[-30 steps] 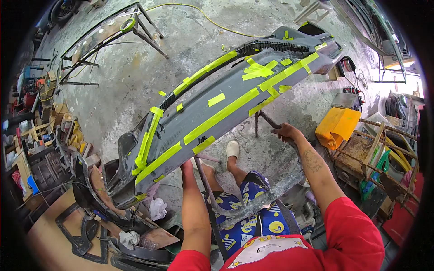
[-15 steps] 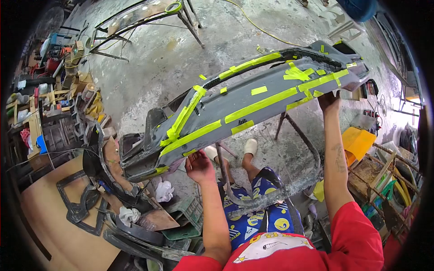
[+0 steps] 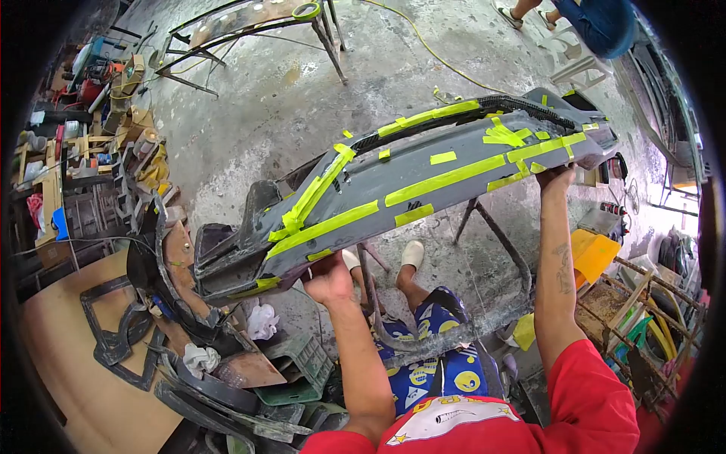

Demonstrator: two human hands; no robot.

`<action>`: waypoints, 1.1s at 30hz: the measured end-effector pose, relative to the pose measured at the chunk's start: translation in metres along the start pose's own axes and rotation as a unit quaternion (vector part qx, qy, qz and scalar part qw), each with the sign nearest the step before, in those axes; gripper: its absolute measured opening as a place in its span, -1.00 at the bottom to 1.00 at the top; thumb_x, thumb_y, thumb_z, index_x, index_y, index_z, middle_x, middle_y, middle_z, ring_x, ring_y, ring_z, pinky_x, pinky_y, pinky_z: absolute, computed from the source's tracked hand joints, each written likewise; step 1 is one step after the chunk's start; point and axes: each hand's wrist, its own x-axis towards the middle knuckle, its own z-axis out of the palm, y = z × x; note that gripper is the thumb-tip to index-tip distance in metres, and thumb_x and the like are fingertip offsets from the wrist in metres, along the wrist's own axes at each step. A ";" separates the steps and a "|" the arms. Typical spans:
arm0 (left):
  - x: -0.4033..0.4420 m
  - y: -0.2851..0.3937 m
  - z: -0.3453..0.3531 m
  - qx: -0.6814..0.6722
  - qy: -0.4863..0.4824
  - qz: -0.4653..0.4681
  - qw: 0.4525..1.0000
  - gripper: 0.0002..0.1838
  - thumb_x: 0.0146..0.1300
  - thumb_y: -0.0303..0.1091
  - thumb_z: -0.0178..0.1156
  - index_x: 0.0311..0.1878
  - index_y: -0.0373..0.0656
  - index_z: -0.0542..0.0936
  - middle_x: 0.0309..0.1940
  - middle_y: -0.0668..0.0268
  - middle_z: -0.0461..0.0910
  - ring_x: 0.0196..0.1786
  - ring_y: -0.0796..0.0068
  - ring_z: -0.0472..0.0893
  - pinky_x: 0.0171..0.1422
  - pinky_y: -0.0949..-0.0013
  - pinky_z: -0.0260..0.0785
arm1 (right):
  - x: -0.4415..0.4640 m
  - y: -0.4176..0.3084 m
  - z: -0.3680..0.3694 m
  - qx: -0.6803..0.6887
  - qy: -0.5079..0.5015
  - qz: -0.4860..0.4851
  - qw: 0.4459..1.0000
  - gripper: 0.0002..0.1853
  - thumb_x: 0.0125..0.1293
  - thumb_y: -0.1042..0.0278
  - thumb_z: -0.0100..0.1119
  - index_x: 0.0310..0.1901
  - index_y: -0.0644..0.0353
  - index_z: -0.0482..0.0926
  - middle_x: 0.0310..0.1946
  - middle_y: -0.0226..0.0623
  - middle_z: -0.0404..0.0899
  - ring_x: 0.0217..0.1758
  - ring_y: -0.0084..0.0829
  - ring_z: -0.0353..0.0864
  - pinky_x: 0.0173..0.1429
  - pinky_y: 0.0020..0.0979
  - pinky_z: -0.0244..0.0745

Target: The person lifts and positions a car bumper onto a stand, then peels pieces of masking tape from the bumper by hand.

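Bumper (image 3: 408, 171): long, probably light, flexes; dusty surface may slip. Best hold: near edge, toward both ends. Left hand (image 3: 330, 281), right hand (image 3: 556, 179) there; fingers partly hidden, closure unclear.

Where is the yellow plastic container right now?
In the head view, the yellow plastic container is on the person's right, just past the right forearm and beside the rusty metal rack.
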 end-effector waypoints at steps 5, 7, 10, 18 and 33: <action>0.018 0.016 -0.025 -0.001 -0.029 -0.021 0.999 -0.46 0.52 -0.14 -0.19 0.44 -0.19 0.36 0.50 0.11 0.27 0.52 -0.02 0.24 0.57 -0.32 -0.06 | -0.021 -0.003 0.012 -0.006 0.019 0.011 1.000 -0.28 0.51 -0.26 -0.44 0.38 0.16 0.35 0.37 -0.06 0.40 0.41 0.06 0.38 0.47 0.16 0.27; 0.027 0.024 -0.040 -0.091 -0.103 -0.083 0.987 -0.45 0.54 -0.12 -0.22 0.46 -0.20 0.33 0.51 0.11 0.26 0.53 -0.03 0.23 0.57 -0.32 -0.05 | -0.005 0.003 -0.004 -0.010 -0.006 0.013 1.000 -0.24 0.50 -0.32 -0.47 0.39 0.14 0.34 0.37 -0.10 0.41 0.41 0.05 0.37 0.48 0.13 0.26; 0.010 0.007 -0.005 0.072 0.022 0.041 0.996 -0.44 0.55 -0.12 -0.25 0.46 -0.24 0.31 0.50 0.08 0.27 0.51 -0.05 0.25 0.57 -0.28 0.01 | -0.015 0.004 0.006 -0.020 0.038 0.030 0.999 -0.20 0.47 -0.38 -0.48 0.39 0.13 0.35 0.38 -0.14 0.41 0.41 0.05 0.37 0.47 0.15 0.25; 0.024 0.033 -0.029 -0.004 -0.029 -0.020 0.999 -0.49 0.55 -0.17 -0.20 0.39 -0.28 0.39 0.43 0.02 0.36 0.41 -0.04 0.40 0.48 -0.21 0.22 | -0.020 0.007 0.007 0.024 -0.003 0.037 0.999 -0.08 0.39 -0.56 -0.47 0.44 0.07 0.28 0.43 -0.16 0.34 0.45 0.00 0.31 0.51 0.09 0.17; 0.033 0.039 -0.036 0.059 -0.028 0.046 0.997 -0.50 0.55 -0.19 -0.18 0.41 -0.25 0.37 0.46 0.04 0.32 0.46 -0.05 0.34 0.52 -0.24 0.15 | -0.020 0.017 0.002 0.056 -0.040 0.062 0.996 -0.08 0.38 -0.56 -0.38 0.46 0.07 0.25 0.45 -0.16 0.30 0.48 0.01 0.27 0.54 0.06 0.13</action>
